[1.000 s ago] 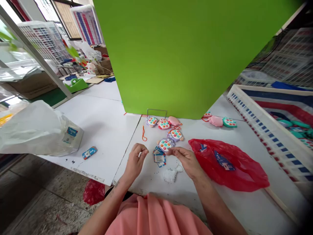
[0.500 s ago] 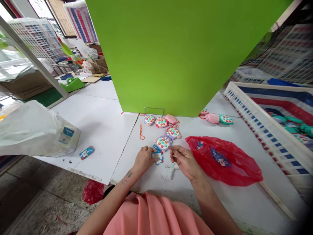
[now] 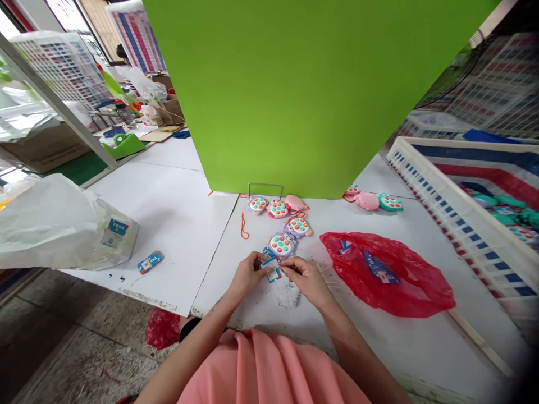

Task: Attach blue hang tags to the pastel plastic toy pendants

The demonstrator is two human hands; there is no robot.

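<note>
My left hand (image 3: 247,276) pinches a small blue-and-white card tag (image 3: 270,262) above the near part of the table. At the tag's right end, my right hand (image 3: 310,284) has its thumb and forefinger pressed together; whatever is between them is too small to make out. More blue cards (image 3: 274,276) lie just under the held one. Right beyond them rests a purple animal-shaped toy (image 3: 282,245) with coloured round buttons. Close to my body is a small heap of thin white plastic bits (image 3: 288,295).
Several similar toys (image 3: 278,209) lie before a tall green panel (image 3: 278,101). A red plastic bag (image 3: 404,280) with blue cards is at right, beside a white crate (image 3: 438,219) of toys. Leftward are a white bag (image 3: 63,224) and a bundle of cards (image 3: 150,262).
My right hand has moved left and turned inward, bringing its fingertips to the card. The card in my left hand is now raised and tilted between both hands.
</note>
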